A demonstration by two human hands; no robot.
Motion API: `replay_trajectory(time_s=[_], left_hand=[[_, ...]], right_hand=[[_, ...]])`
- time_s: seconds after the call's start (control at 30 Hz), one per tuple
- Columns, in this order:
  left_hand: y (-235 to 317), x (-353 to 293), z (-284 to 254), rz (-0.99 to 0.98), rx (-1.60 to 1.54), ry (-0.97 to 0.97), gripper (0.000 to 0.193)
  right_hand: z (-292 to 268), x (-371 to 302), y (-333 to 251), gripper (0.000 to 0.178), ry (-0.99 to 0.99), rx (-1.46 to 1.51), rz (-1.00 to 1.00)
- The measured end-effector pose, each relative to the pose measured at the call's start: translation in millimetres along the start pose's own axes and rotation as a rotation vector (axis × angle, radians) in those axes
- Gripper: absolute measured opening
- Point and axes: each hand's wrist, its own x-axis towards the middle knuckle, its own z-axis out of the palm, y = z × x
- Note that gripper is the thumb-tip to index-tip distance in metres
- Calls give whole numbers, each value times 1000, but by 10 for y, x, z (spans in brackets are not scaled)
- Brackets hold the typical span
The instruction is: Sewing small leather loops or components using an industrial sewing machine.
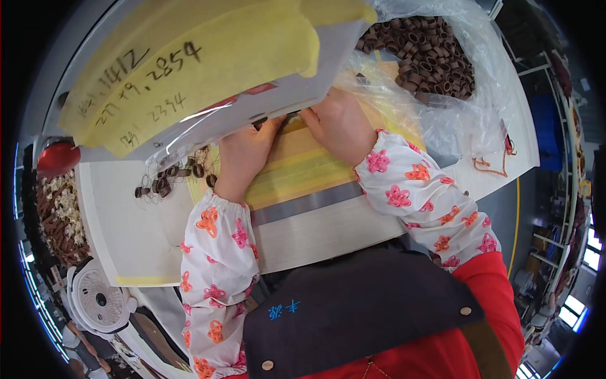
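My left hand [246,151] and my right hand [339,126] meet at the far side of the work surface, under the head of a white sewing machine [344,54]. Both hands are closed, thumbs toward each other, with their fingertips partly hidden by the machine head. Something small and dark shows between them, too covered to name. Beneath the hands lies the machine's bed [303,170], covered in yellow tape with a grey strip along its near edge. Left of my left hand, several brown loops [163,184] lie tangled in loose thread.
A clear plastic bag [489,95] at the far right holds a heap of brown loops [435,60]. Orange cord [492,165] lies on the white table [328,237] at right. A white fan [101,297] and a bin of brown and cream scraps [62,218] stand at left.
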Motion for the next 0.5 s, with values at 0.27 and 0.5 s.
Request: replay_trajectory(time_s=[0.27,0.5], left_hand=[[45,8,-5,-24,11,-3,30],[43,3,-28,-49,-9,10,34]], right_hand=[[-15,6,-26,8,-19,-44,33],[19,46,-11,10,-55,-62,19]])
